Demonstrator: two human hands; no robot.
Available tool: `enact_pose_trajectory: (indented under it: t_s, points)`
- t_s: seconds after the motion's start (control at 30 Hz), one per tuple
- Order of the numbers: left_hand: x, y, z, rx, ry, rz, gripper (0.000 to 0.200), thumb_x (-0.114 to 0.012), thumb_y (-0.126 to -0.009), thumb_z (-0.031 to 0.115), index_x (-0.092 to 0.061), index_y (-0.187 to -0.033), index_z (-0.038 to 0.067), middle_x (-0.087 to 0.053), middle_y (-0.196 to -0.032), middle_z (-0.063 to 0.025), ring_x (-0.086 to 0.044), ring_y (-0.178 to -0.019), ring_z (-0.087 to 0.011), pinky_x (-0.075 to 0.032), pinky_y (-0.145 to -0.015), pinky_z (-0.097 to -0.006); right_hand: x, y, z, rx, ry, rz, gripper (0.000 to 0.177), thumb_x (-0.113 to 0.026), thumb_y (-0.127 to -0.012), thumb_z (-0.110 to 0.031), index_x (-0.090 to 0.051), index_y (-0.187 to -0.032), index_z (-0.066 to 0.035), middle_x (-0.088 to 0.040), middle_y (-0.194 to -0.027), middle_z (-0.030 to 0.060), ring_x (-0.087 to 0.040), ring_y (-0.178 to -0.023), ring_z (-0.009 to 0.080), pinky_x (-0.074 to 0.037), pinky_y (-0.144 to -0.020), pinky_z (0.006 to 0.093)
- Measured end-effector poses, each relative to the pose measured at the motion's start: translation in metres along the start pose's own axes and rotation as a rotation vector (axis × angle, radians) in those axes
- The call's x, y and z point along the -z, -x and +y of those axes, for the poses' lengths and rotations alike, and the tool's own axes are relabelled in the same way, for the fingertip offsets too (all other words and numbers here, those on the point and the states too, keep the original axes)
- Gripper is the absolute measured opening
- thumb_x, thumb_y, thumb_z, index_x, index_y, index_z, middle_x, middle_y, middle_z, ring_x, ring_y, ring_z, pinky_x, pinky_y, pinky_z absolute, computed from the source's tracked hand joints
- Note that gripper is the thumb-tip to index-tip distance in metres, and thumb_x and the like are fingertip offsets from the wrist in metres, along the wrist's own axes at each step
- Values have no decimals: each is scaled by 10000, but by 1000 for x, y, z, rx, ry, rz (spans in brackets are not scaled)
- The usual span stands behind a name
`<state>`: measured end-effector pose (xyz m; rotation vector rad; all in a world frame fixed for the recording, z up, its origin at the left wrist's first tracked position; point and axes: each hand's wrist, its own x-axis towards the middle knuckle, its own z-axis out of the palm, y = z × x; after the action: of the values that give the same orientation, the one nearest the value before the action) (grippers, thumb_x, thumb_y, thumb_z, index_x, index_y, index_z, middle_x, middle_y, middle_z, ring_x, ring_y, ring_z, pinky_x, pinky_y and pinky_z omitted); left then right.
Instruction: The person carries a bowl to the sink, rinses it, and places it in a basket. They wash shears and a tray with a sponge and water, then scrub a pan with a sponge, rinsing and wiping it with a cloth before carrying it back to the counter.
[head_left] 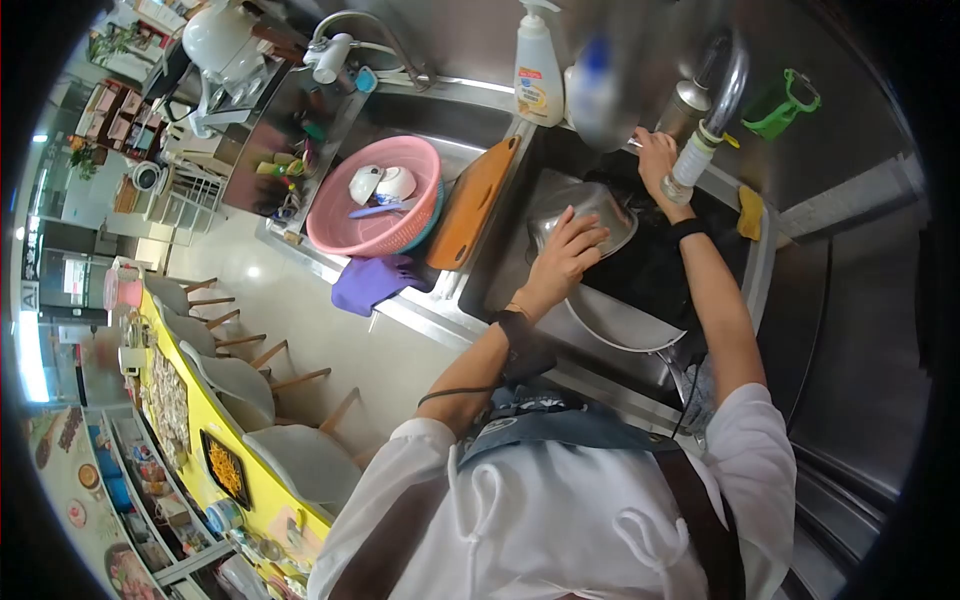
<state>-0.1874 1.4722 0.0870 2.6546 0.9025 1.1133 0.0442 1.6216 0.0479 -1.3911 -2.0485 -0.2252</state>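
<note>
I stand at a steel sink (500, 290). My left hand (565, 255) lies with its fingers spread on an upturned steel bowl (600, 205) and holds it down in the basin. Below the bowl, a large round pan (620, 325) leans against the sink's near edge. My right hand (655, 155) reaches to the back of the sink, its fingers curled around the tap lever beside the tap (735, 85) and its white nozzle (692, 165). What lies under the bowl is hidden. Both wrists wear dark bands.
A pink basket (385, 235) with white bowls fills the left basin, and an orange cutting board (470, 205) leans beside it. A purple cloth (370, 282) hangs over the front edge. A spray bottle (538, 70), a green holder (785, 105) and a yellow cloth (750, 212) line the back.
</note>
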Motion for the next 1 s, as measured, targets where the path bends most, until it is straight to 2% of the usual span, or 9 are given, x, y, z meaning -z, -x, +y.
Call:
enact_pose_trajectory:
  t_s: [0.1, 0.17, 0.23, 0.3, 0.5, 0.63, 0.8, 0.9, 1.0]
  points:
    - [7, 9, 10, -46, -6, 101, 81, -568, -635, 46, -513, -687, 73, -553, -1103, -44, -444, -1146, -258, -268, -1035, -497, 26, -1, -14, -12, -231, 253, 366, -595, -777, -61, -504, -1131, -63, -586, -916, 102, -556, -897, 272, -440, -804, 359]
    - [14, 8, 14, -4, 10, 77, 127, -575, -631, 51, -453, -648, 84, -570, -1112, -17, -439, -1157, -260, -272, -1029, -495, 38, 23, -6, -362, -545, 86, 387, -613, -805, -106, -483, -1163, -44, -568, -974, 81, -548, -918, 197, -444, -799, 325]
    - [24, 6, 12, -51, -6, 116, 142, -580, -640, 51, -444, -635, 94, -581, -1095, 1, -457, -1143, -256, -289, -1019, -495, 38, 48, 23, -298, -475, 21, 359, -616, -813, -138, -509, -1144, -49, -596, -982, 65, -565, -856, 171, -440, -707, 288]
    - [39, 3, 24, -139, 40, 172, 149, -582, -639, 44, -441, -632, 91, -587, -1084, 6, -464, -1136, -256, -298, -1014, -494, 86, 58, -13, -640, -758, -226, 389, -620, -814, -169, -502, -1169, -60, -578, -1040, 41, -554, -850, 132, -437, -701, 254]
    - [53, 2, 8, 39, 296, 461, 182, -546, -587, -112, -423, -637, 13, -616, -976, -87, -547, -994, -283, -430, -869, -397, 135, 85, -95, -895, -905, -282, 375, -599, -829, -182, -504, -1177, -80, -541, -1128, 68, -545, -853, 94, -444, -659, 235]
    - [55, 8, 8, 309, 562, 608, 250, -531, -566, -133, -331, -609, 10, -616, -943, -116, -564, -841, -266, -453, -682, -308, 148, 86, -131, -484, -594, -307, 517, -588, -757, -26, -424, -1248, -32, -581, -1032, 72, -540, -691, 94, -444, -601, 232]
    - [48, 4, 6, 226, 557, 544, 267, -558, -563, -104, -325, -592, 23, -614, -979, -106, -556, -904, -282, -442, -727, -316, 166, 82, -144, -520, -221, -319, 301, -549, -840, -261, -600, -854, 35, -539, -559, 154, -562, -521, 213, -425, -522, 322]
    - [56, 7, 8, 128, 343, 354, 236, -612, -588, -47, -403, -658, 37, -563, -1091, -125, -500, -1030, -315, -415, -834, -371, 177, 97, -146, -670, -381, -325, 245, -513, -862, -206, -612, -966, -8, -566, -633, 186, -571, -602, 335, -427, -557, 378]
    - [43, 16, 20, 353, 165, 259, 301, -663, -614, 30, -486, -856, 48, -484, -1196, -159, -435, -1116, -338, -367, -914, -423, 180, 125, -141, -376, -49, -18, 252, -500, -859, -111, -585, -1089, -52, -588, -723, 198, -569, -668, 358, -430, -598, 388]
